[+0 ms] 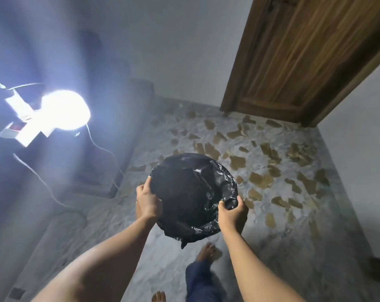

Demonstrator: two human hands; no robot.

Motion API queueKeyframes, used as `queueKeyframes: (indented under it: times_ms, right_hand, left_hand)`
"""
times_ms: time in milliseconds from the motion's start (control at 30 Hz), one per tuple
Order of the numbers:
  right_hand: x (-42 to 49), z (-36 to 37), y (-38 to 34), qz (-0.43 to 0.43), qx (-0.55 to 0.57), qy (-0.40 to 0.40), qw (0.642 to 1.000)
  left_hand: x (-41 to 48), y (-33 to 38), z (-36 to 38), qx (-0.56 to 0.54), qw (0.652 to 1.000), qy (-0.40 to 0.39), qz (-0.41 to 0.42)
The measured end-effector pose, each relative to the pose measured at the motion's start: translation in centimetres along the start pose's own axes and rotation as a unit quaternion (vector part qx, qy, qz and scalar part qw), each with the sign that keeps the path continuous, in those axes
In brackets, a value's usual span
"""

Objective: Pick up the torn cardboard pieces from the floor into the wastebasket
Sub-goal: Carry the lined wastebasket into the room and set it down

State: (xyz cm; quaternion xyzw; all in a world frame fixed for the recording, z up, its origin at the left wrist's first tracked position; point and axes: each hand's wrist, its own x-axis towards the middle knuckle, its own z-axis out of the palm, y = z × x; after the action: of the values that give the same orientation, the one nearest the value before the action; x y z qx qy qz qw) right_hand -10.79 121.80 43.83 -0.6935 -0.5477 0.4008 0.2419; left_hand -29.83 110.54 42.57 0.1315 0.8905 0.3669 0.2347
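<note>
I hold a round wastebasket [191,192] lined with a black plastic bag above the floor, its mouth facing me. My left hand [147,199] grips its left rim and my right hand [233,211] grips its right rim over the crumpled bag edge. Several torn brown cardboard pieces [258,179] lie scattered over the grey marbled floor [271,247] ahead and to the right of the basket, reaching as far as the door. The inside of the basket looks dark; I cannot tell what it holds.
A brown wooden door [293,57] stands at the far right beside white walls. A very bright lamp [65,110] with trailing wires glares at the left, washing out dark furniture behind it. My bare feet [206,251] and a blue trouser leg show below the basket.
</note>
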Motion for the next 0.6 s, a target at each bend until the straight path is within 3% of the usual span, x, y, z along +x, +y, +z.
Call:
queueKeyframes:
  times_ms: [300,600]
  right_hand:
    - [14.3,8.2,-3.6,0.016,-0.056,-0.085,0.995]
    - [26.5,18.9,-3.2,0.03,-0.178,-0.155,0.971]
  left_hand:
    - [11.6,5.6,6.1,0.07,0.996,-0.013,-0.049]
    - [22.5,4.3,13.2,0.043,0.994,-0.026,-0.1]
